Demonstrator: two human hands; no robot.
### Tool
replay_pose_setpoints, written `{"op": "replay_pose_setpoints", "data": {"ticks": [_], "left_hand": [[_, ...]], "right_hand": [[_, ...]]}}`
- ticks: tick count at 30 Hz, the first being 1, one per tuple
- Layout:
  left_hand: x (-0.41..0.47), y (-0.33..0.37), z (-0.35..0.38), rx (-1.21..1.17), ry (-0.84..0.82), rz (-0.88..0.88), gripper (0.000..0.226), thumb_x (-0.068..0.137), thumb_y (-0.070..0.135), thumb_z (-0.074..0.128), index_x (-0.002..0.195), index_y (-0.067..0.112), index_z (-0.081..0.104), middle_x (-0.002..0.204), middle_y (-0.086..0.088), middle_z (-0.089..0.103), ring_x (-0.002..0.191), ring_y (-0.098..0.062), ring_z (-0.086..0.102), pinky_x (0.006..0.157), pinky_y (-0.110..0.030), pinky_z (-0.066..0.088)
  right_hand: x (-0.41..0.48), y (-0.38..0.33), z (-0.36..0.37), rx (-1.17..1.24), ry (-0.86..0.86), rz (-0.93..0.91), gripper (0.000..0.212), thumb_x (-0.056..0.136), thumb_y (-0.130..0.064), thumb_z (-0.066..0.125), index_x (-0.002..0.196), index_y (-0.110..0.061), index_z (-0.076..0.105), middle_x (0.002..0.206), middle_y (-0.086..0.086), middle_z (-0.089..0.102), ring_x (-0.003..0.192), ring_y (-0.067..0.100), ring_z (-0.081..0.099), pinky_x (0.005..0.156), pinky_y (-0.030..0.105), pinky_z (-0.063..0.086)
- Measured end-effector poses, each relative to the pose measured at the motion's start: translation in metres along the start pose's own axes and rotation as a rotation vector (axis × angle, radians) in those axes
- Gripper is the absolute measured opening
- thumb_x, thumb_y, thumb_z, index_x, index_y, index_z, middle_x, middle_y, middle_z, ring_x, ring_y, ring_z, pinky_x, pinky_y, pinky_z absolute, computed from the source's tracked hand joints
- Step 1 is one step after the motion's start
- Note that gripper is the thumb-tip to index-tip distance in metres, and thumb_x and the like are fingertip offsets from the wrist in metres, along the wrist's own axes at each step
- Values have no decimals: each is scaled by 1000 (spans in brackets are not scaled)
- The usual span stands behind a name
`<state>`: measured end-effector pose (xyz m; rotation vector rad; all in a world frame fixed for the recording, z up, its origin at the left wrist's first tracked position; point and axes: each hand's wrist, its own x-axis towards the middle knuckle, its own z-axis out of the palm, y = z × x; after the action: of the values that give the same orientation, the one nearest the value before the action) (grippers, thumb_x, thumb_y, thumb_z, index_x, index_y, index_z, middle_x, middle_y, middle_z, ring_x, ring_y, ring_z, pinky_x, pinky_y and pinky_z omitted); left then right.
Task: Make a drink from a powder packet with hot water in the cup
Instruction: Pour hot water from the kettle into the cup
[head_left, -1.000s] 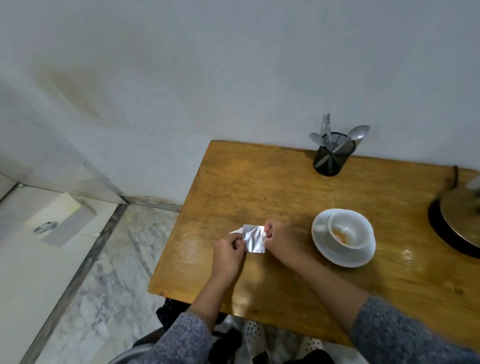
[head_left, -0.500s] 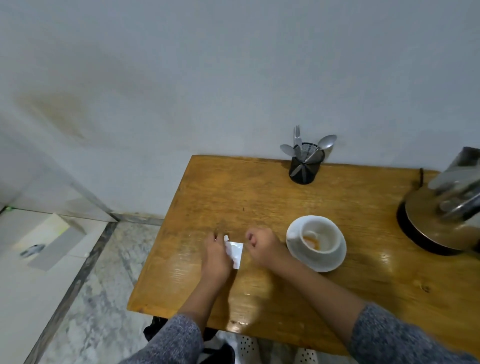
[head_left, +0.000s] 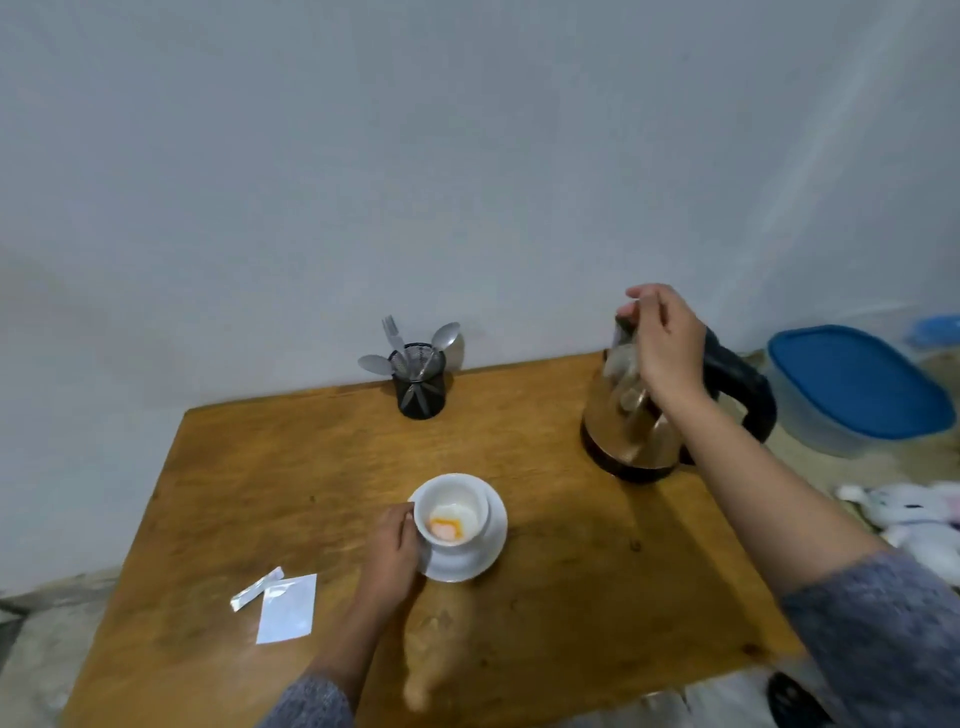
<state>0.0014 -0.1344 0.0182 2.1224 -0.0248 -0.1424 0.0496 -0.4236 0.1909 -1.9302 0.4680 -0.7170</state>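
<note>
A white cup (head_left: 467, 501) with orange powder (head_left: 444, 528) in its bottom stands on a white saucer (head_left: 491, 545) in the middle of the wooden table (head_left: 571, 613). My left hand (head_left: 390, 551) wraps its fingers against the cup's left side. The opened silver packet (head_left: 288, 609) and its torn-off strip (head_left: 256, 588) lie flat at the front left, apart from both hands. A metal kettle (head_left: 623, 439) with a black handle (head_left: 743, 387) stands at the back right. Above it, my right hand (head_left: 667, 343) pinches the raised kettle lid (head_left: 623, 325).
A black mesh holder (head_left: 418, 387) with spoons and a fork stands at the table's back edge by the wall. Right of the table are a blue-lidded container (head_left: 857, 387) and a white plush toy (head_left: 917, 514).
Both hands have let go of the packet, which now lies on the table. My left hand moved to the cup and my right hand reached to the kettle lid. The view swung right.
</note>
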Motion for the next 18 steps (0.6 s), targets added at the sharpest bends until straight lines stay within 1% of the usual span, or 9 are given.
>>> {"op": "replay_pose_setpoints", "data": {"ticks": [2, 4, 6, 8, 10, 13, 15, 17, 18], "left_hand": [[0, -3, 6, -37, 41, -14, 21, 96, 14, 39, 101, 19, 58, 104, -6, 61, 94, -19, 56, 78, -28, 42], [1, -7, 13, -58, 75, -22, 22, 96, 12, 39, 102, 16, 60, 102, -8, 61, 94, -23, 57, 78, -31, 42], [0, -6, 18, -77, 113, -24, 23, 95, 12, 38, 99, 13, 60, 99, -9, 61, 91, -25, 57, 75, -32, 41], [-1, -5, 20, -80, 154, 24, 25, 91, 18, 37, 97, 14, 61, 96, -10, 61, 88, -25, 57, 71, -33, 41], [-3, -6, 22, -72, 171, 45, 29, 87, 21, 36, 97, 12, 61, 95, -10, 61, 87, -24, 56, 70, -32, 42], [-2, -11, 27, -46, 201, 17, 30, 88, 20, 36, 98, 7, 62, 94, -12, 62, 87, -26, 56, 73, -35, 42], [-2, -11, 28, -34, 218, 12, 33, 85, 22, 33, 95, 8, 61, 92, -14, 62, 85, -27, 56, 73, -37, 43], [-2, -10, 30, -34, 227, 9, 32, 84, 22, 33, 93, 10, 60, 90, -13, 61, 83, -26, 56, 72, -38, 43], [-3, -9, 31, -37, 230, 7, 31, 84, 23, 33, 92, 11, 60, 89, -12, 61, 82, -25, 55, 71, -38, 43]], "right_hand": [[13, 15, -33, -17, 146, 32, 30, 98, -22, 35, 105, -11, 62, 96, 1, 66, 90, 12, 57, 76, 20, 41], [20, 35, -59, -41, 272, 60, 31, 97, -18, 35, 103, -8, 63, 101, 6, 67, 94, 14, 57, 70, 15, 36], [22, 57, -79, -61, 342, 130, 32, 96, -17, 34, 103, -6, 64, 107, 9, 67, 100, 20, 58, 69, 15, 34], [18, 78, -90, -42, 344, 222, 33, 97, -18, 34, 104, -4, 64, 111, 11, 65, 105, 22, 57, 76, 16, 33], [10, 94, -96, 5, 316, 306, 36, 99, -23, 33, 105, -4, 64, 110, 11, 63, 102, 22, 55, 80, 19, 33], [-1, 111, -93, 54, 262, 409, 34, 99, -32, 32, 97, -14, 61, 98, 10, 59, 94, 21, 53, 82, 28, 37], [-2, 115, -89, 133, 286, 471, 31, 98, -35, 35, 92, -17, 59, 91, 6, 60, 93, 23, 57, 87, 35, 42], [3, 118, -89, 211, 303, 512, 27, 96, -32, 38, 87, -17, 59, 79, 1, 60, 85, 21, 59, 88, 37, 44], [5, 119, -90, 238, 291, 524, 26, 96, -29, 38, 88, -15, 59, 75, 2, 59, 77, 18, 58, 85, 34, 45]]}}
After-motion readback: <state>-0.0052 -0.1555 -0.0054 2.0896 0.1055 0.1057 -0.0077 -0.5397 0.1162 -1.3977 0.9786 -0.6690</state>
